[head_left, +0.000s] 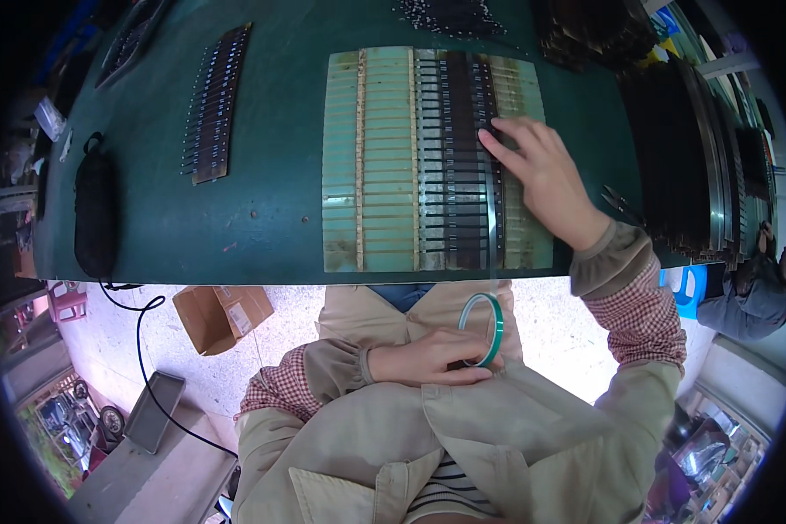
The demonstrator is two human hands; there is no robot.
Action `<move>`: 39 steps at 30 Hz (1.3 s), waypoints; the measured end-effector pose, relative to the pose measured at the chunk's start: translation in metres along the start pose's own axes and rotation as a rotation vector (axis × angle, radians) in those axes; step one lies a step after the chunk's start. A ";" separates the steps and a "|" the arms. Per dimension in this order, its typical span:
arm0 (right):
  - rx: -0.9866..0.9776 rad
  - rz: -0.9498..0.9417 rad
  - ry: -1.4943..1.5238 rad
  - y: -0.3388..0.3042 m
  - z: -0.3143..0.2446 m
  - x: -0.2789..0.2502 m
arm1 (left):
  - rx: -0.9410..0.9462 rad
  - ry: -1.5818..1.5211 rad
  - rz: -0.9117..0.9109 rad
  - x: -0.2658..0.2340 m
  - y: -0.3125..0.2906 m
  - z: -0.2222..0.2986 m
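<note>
My left hand (441,356) is closed around a roll of green tape (497,336) below the table's front edge. From the roll, a narrow, shiny length of tape (491,218) runs up over a ridged, pale green board (384,175). My right hand (550,179) is over the board's right part, thumb and index fingertips close together at the tape's far end. Under the tape, a dark strip of evenly spaced parts with black pins (463,188) lies in the board's grooves. How firmly the right fingertips grip the tape is hard to see.
A similar dark strip (216,109) lies at left on the green table (275,157), near a black pouch (94,210) with a cord. Dark stacked strips (681,157) fill the right side, beside pliers (620,203). Small loose parts (454,16) are at the back. A cardboard box (223,316) is on the floor.
</note>
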State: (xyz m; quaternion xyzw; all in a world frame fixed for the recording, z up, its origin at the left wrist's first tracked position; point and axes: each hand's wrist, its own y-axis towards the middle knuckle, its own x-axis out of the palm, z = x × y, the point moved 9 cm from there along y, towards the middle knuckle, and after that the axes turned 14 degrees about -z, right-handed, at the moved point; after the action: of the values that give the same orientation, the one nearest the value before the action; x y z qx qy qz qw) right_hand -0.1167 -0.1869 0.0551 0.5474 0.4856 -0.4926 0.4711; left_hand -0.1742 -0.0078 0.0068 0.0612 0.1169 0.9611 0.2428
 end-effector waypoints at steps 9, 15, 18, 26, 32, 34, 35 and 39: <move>-0.003 -0.066 0.057 -0.009 -0.008 0.002 | 0.029 -0.012 0.093 -0.006 0.000 -0.001; -0.049 -0.106 0.024 -0.013 -0.025 0.005 | -0.022 -0.011 0.092 0.002 -0.002 -0.003; 0.003 -0.056 -0.020 -0.015 -0.026 0.004 | -0.025 -0.014 0.066 -0.002 -0.002 -0.002; 0.001 -0.077 -0.044 -0.024 -0.037 0.006 | 0.032 -0.006 0.094 0.000 -0.003 -0.001; -0.033 -0.129 0.121 -0.022 -0.024 0.005 | 0.003 -0.053 0.094 -0.002 -0.003 -0.003; -0.067 -0.117 0.071 -0.025 -0.036 0.008 | 0.002 -0.065 0.092 0.000 -0.003 -0.001; -0.065 -0.119 0.075 -0.028 -0.040 0.009 | 0.003 -0.070 0.091 0.000 -0.004 0.000; -0.026 -0.114 0.003 -0.028 -0.036 0.005 | 0.004 -0.057 0.071 -0.001 -0.003 -0.003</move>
State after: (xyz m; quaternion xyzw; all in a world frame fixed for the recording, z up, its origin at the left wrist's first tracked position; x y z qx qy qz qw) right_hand -0.1410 -0.1485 0.0519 0.5136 0.5229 -0.5114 0.4486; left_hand -0.1725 -0.0066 0.0035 0.0932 0.1097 0.9666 0.2118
